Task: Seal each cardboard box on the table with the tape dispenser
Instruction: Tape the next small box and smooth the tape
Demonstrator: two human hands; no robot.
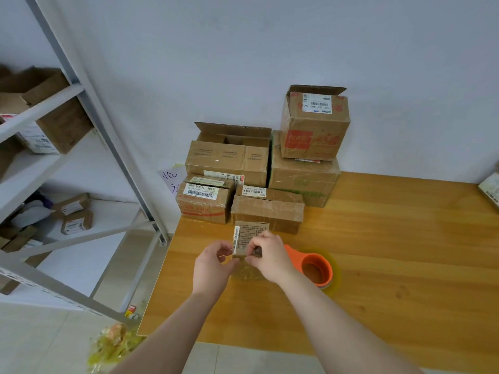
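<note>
Loose tape (246, 272) under the box (249, 236) could crease or stick to itself, since the 2 hands are busy: the left hand (213, 263) pinches its near-left edge, the right hand (267, 252) grips its near end. Small, brown and labelled, the box is just below frame center, left of the orange dispenser (316, 268).

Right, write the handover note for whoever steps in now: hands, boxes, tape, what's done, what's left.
Hands: the left hand has a grip on the small box at its left edge, and the right hand pinches its right side.
Tape dispenser: lies unheld on the table, just right of the right hand.
Done: the two front boxes of the stack by the wall look taped shut.
Left: the open-flap box behind them and the top box, whose flap stands up. Whether the small box is sealed cannot be told.
</note>
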